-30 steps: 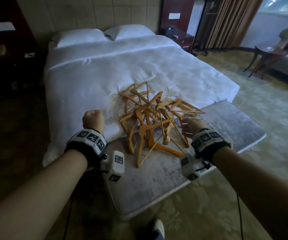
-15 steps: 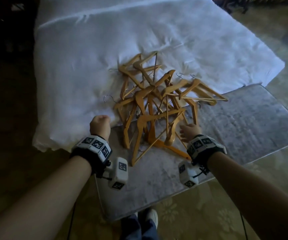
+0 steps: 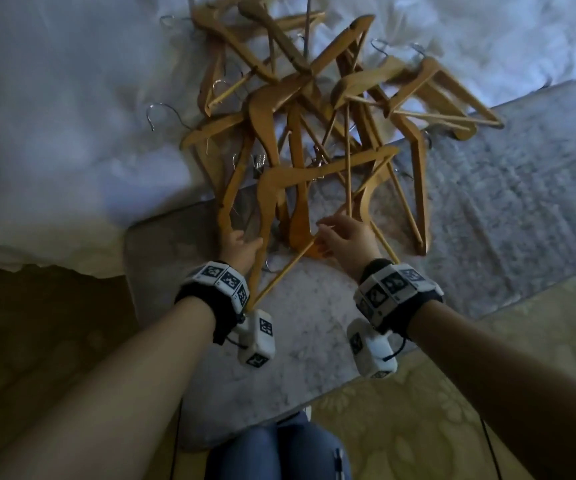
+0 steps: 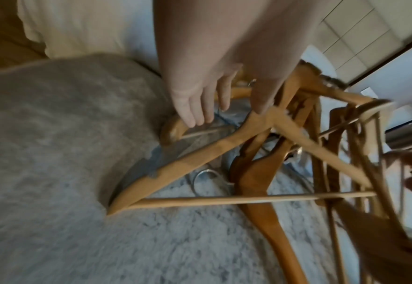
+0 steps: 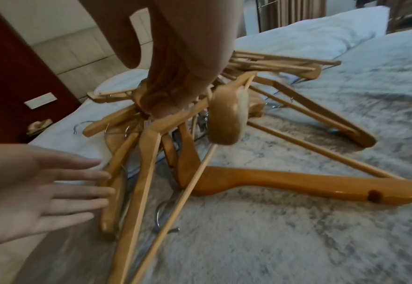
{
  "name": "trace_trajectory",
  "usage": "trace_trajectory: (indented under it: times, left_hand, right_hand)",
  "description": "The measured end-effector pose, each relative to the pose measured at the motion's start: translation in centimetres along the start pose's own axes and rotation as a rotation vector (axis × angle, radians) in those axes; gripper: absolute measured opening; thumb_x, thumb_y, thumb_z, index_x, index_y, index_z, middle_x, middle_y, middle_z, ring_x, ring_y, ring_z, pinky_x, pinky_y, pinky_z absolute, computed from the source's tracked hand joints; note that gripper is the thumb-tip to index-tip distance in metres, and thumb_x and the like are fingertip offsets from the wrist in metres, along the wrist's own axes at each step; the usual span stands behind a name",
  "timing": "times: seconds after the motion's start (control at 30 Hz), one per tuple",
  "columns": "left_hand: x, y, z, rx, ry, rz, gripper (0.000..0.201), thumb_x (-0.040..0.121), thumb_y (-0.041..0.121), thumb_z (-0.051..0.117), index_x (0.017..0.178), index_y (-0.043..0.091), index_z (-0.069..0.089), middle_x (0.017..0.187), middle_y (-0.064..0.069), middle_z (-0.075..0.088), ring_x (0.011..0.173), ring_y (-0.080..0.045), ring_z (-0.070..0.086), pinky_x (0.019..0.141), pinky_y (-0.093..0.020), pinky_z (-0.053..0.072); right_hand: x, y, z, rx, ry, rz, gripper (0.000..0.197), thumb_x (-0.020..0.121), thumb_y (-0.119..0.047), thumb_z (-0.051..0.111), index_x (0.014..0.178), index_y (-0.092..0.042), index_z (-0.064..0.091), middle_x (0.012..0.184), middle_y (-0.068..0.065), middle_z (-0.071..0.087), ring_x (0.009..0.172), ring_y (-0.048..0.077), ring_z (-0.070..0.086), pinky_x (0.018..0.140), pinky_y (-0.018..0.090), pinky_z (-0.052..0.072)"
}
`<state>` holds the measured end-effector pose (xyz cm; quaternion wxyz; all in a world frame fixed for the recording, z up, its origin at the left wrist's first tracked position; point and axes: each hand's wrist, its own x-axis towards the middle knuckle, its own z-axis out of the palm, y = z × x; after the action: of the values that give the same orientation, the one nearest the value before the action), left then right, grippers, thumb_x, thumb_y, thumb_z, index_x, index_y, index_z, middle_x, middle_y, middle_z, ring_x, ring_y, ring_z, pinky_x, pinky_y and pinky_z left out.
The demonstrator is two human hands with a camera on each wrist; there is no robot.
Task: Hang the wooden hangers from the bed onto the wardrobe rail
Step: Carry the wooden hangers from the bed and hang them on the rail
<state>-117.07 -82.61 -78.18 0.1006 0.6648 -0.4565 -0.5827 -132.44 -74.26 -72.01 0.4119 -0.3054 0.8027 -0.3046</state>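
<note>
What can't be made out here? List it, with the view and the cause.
- Wardrobe rail: in no view.
- Hanger pile: count unclear in the head view; they overlap, and the top edge cuts some off.
- Right hand: its grip is unclear; the hand itself hides the fingertips in the right wrist view.
- Left hand: blurred; contact with the wood uncertain.

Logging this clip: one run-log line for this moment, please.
stage: reaching | left hand: open, at hangers | right hand: grip unclear, fingers among pile | hangers: tangled on bed | hung: none visible

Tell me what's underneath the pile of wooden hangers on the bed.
The pile of wooden hangers lies partly on the grey bed runner and partly on the white duvet. Metal hooks show beneath the nearest hangers; anything deeper is covered.
</note>
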Motion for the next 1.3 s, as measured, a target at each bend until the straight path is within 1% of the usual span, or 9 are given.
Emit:
trace_trajectory:
  times: [0.13,0.23,0.33,0.47,0.6,0.77,1.0,1.2,1.3]
  left_hand:
    - [3.1,-2.6,2.1,0.179,-0.121,-0.024,0.035,0.092,0.025,0.058,0.114,0.0,0.049,0.109,-0.008,0.055,0.101,-0.025,0.055,0.09,-0.032,0.043]
    - [2.9,-3.3,2.1,0.245,-0.187,0.054,0.018,0.096,0.019,0.049,0.102,0.001,0.051,0.077,-0.011,0.057,0.063,-0.016,0.054,0.056,-0.018,0.044]
    - [0.6,-2.2,-0.2,0.205,-0.162,0.095,0.011,0.097,0.011,0.046,0.088,0.007,0.049,0.072,-0.007,0.056,0.055,-0.012,0.047,0.039,-0.009,0.038]
    - [-2.7,1.1,-5.6,0.195,-0.102,0.174,0.026,0.096,0.007,0.046,0.072,0.014,0.044,0.058,0.0,0.054,0.05,-0.007,0.048,0.049,-0.018,0.041]
    - [-6.5,5.4,-12.5,0.377,-0.035,0.255,0.031,0.098,0.019,0.043,0.068,0.015,0.046,0.057,-0.001,0.051,0.054,-0.014,0.048,0.065,-0.026,0.041]
    - [-12.2,8.2,-20.1,0.373,0.088,0.292,0.04,0.099,0.035,0.04,0.065,0.014,0.049,0.058,-0.004,0.051,0.058,-0.022,0.049,0.068,-0.029,0.038]
    - [-25.1,9.6,-27.8,0.14,0.315,0.33,0.053,0.089,0.056,0.047,0.059,0.013,0.049,0.052,-0.004,0.043,0.05,-0.02,0.04,0.056,-0.027,0.033]
    - [-38.9,4.4,-34.8,0.019,0.601,0.33,0.051,0.093,0.047,0.048,0.056,0.013,0.05,0.051,-0.001,0.048,0.053,-0.017,0.048,0.059,-0.027,0.037]
    - [-45.8,-0.3,-38.7,-0.011,0.812,0.283,0.045,0.09,0.047,0.052,0.068,0.009,0.061,0.063,-0.001,0.06,0.067,-0.018,0.059,0.068,-0.029,0.043]
  right_hand:
    - [1.8,2.0,1.8,-0.007,-0.043,0.047,0.023,0.096,-0.025,0.049,0.112,-0.014,0.061,0.093,0.002,0.067,0.086,0.017,0.066,0.079,0.032,0.057]
    - [2.0,2.5,1.9,-0.033,-0.044,0.074,0.023,0.095,-0.027,0.05,0.111,-0.015,0.062,0.098,0.003,0.068,0.09,0.018,0.064,0.084,0.032,0.053]
    - [1.4,1.2,1.1,-0.004,-0.032,0.111,0.02,0.094,-0.023,0.05,0.105,-0.011,0.062,0.094,0.007,0.068,0.079,0.018,0.064,0.076,0.032,0.054]
    - [-0.1,-3.4,-1.0,-0.017,-0.021,0.13,0.016,0.096,-0.022,0.049,0.099,-0.012,0.06,0.074,0.001,0.061,0.062,0.014,0.056,0.059,0.027,0.047]
    - [-1.8,-9.1,-2.0,-0.051,0.021,0.077,0.017,0.093,-0.023,0.052,0.097,-0.01,0.062,0.082,0.006,0.065,0.079,0.024,0.062,0.082,0.04,0.055]
    - [-4.9,-16.8,-2.3,-0.21,-0.016,-0.089,0.033,0.094,-0.026,0.052,0.125,-0.014,0.054,0.115,0.006,0.062,0.101,0.023,0.058,0.085,0.03,0.045]
    - [-11.3,-26.6,-0.1,-0.455,-0.179,-0.424,0.064,0.082,-0.048,0.062,0.136,-0.021,0.042,0.136,0.01,0.047,0.125,0.032,0.043,0.103,0.048,0.038]
    - [-21.9,-34.0,4.5,-0.689,-0.342,-0.788,0.023,0.092,-0.039,0.052,0.1,-0.018,0.054,0.093,0.008,0.058,0.094,0.032,0.058,0.077,0.033,0.042]
    - [-29.2,-36.4,8.3,-0.664,-0.441,-0.958,0.017,0.093,-0.039,0.051,0.098,-0.023,0.052,0.089,0.003,0.056,0.084,0.025,0.055,0.075,0.033,0.041]
